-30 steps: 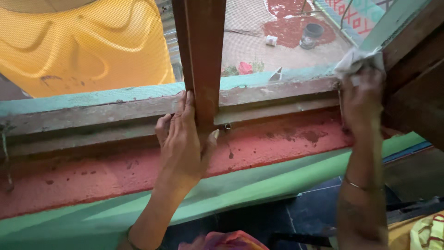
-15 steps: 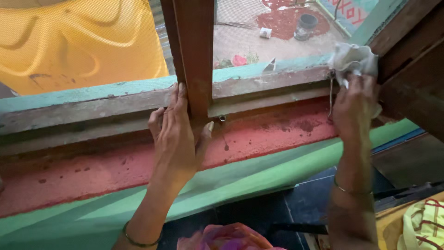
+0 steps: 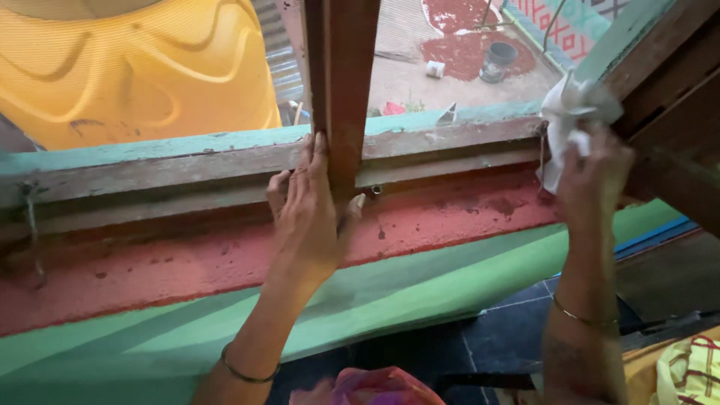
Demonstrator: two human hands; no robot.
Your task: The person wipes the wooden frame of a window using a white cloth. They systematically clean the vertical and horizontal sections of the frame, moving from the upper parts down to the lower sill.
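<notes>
With the left hand (image 3: 311,217) gripping the wooden upright (image 3: 343,90) and the right hand (image 3: 592,176) clenching a white cloth (image 3: 570,112) against the window frame's corner (image 3: 536,135), the cloth is likely risking snagging on the rough wood.

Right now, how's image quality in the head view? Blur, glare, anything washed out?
Head view: the right hand and its white cloth look softly motion-blurred; the left hand on the wooden post is sharper. Outdoor light washes the yellow tank pale through the mesh, no hard glare. The dark floor below is underexposed.
</notes>
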